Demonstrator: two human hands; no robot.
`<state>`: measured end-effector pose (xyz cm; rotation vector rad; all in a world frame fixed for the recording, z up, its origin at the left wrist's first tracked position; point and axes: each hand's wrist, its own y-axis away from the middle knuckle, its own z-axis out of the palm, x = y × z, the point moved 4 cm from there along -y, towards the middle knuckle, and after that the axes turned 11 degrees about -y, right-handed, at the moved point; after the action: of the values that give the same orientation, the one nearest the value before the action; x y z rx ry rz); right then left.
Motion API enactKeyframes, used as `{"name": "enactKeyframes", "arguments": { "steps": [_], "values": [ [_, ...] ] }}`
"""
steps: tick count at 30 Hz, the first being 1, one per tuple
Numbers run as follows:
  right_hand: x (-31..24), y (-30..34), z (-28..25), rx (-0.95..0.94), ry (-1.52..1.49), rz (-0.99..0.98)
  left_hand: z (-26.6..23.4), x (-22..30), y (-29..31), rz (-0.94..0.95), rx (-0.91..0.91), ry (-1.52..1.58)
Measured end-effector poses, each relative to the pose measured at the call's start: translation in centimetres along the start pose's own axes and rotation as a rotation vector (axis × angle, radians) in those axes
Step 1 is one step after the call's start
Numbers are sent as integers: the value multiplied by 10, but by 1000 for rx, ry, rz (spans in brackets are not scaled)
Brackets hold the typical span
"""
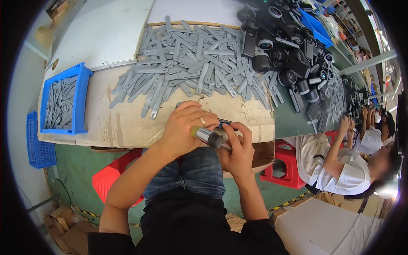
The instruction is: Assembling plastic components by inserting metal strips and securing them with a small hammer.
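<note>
Over the tan cardboard table cover's near edge (142, 132), the right hand (239, 151) pinches a slim dark blue-marked piece (224, 123), best kept steady, though whether the curled left hand (187, 127) grips the silver black-ended metal cylinder (208, 136) I cannot tell.

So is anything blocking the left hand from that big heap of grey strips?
Nothing visible does: scuffed brown cardboard shows between the left hand and the heap of flat grey strips.

Silver cylindrical tool (206, 135), dark collar, held aslant; slim dark piece (224, 122) beyond, partly hidden.
</note>
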<state>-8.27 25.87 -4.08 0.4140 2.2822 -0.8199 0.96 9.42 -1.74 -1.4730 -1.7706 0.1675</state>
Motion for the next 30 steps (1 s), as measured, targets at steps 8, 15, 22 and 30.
{"name": "enactKeyframes", "arguments": {
  "steps": [8, 15, 22, 30],
  "values": [
    [0, -8, -3, -29, 46, 75, -1, -1, 0, 29, -147, -78],
    [0, -16, -28, -106, -181, 158, 3, 15, 1, 194, -152, -343],
    [82, -50, -76, 210, 297, 279, 2, 12, -3, 203, -58, -197],
    [80, -46, -77, 336, 209, 310, 2, 15, -5, 124, -91, -162]
  ]
}}
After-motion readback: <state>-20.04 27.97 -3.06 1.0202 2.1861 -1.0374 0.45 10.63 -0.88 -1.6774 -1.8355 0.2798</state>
